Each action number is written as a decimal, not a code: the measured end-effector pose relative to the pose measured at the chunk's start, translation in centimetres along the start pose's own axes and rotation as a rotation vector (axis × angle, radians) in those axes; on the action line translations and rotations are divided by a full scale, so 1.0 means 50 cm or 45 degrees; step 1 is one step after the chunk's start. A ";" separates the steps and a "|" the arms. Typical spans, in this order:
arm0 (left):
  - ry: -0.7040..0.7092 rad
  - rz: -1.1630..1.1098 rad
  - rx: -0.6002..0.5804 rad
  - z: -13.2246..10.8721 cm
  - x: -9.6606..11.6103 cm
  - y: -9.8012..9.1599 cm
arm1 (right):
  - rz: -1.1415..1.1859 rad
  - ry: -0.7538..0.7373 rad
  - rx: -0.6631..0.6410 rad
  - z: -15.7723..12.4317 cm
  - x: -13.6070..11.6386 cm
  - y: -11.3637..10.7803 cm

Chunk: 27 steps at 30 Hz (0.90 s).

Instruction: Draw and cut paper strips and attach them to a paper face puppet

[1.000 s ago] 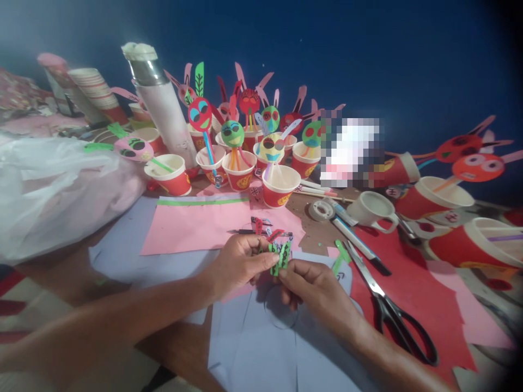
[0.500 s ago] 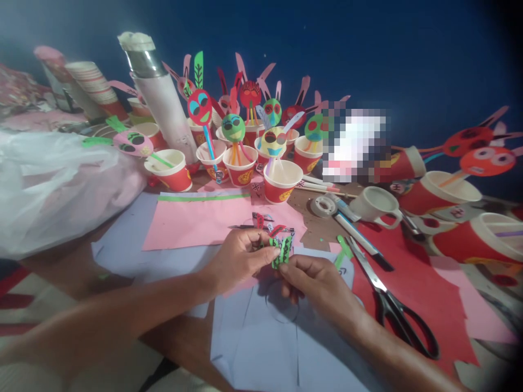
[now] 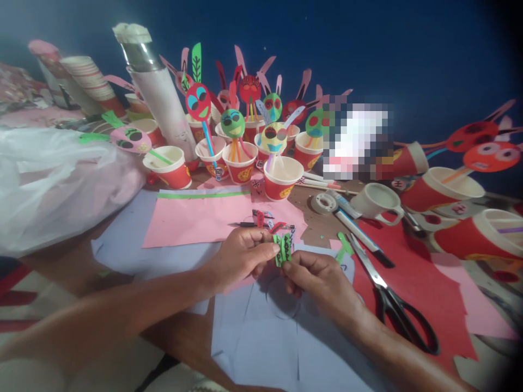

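Small green paper pieces [image 3: 287,249] with black zigzag marks are held between my two hands, above the blue-grey paper [image 3: 253,348]. My left hand [image 3: 244,255] pinches their left side between thumb and fingers. At their lower right edge, my right hand [image 3: 317,276] also pinches them, its fingers curled under. Just beyond my fingertips lie a black pen [image 3: 244,224] and small red paper pieces [image 3: 260,219] with dark marks. Pink paper [image 3: 196,223] with a green strip along its far edge lies past my left hand.
Black-handled scissors [image 3: 388,299] lie on red paper [image 3: 433,288] at right. Nearby are a tape roll [image 3: 316,203], a utility knife [image 3: 363,231] and a white mug [image 3: 378,202]. Behind stand several paper cups [image 3: 241,170] with paper faces, and a flask [image 3: 157,103]. A plastic bag [image 3: 61,190] sits left.
The green pieces have turned slightly and sit closer together between my fingers. Both hands keep their pinch with barely any shift. The camera view has moved a little.
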State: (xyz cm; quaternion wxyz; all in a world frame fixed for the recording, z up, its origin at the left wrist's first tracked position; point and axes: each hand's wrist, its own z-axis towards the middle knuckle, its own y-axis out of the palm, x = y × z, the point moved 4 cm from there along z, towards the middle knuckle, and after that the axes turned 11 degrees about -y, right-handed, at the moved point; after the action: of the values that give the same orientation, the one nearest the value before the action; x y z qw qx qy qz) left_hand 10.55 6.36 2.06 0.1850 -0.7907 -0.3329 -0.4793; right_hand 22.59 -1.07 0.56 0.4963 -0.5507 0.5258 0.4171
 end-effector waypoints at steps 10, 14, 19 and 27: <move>-0.087 -0.167 -0.079 0.009 -0.019 0.004 | 0.043 0.035 0.016 0.002 0.006 0.004; -0.107 -0.176 -0.070 0.007 -0.016 0.005 | 0.027 0.029 -0.004 0.002 0.002 0.004; -0.120 -0.137 -0.061 0.006 -0.012 0.006 | 0.014 0.026 -0.005 0.002 0.001 0.005; -0.125 -0.060 -0.048 0.007 -0.017 0.004 | 0.013 0.031 0.003 0.001 0.001 0.005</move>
State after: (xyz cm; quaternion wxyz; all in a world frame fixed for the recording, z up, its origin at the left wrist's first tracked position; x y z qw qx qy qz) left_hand 10.64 6.15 1.14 0.1423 -0.8085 -0.3511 -0.4504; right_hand 22.34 -1.01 0.46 0.4884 -0.5525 0.5349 0.4123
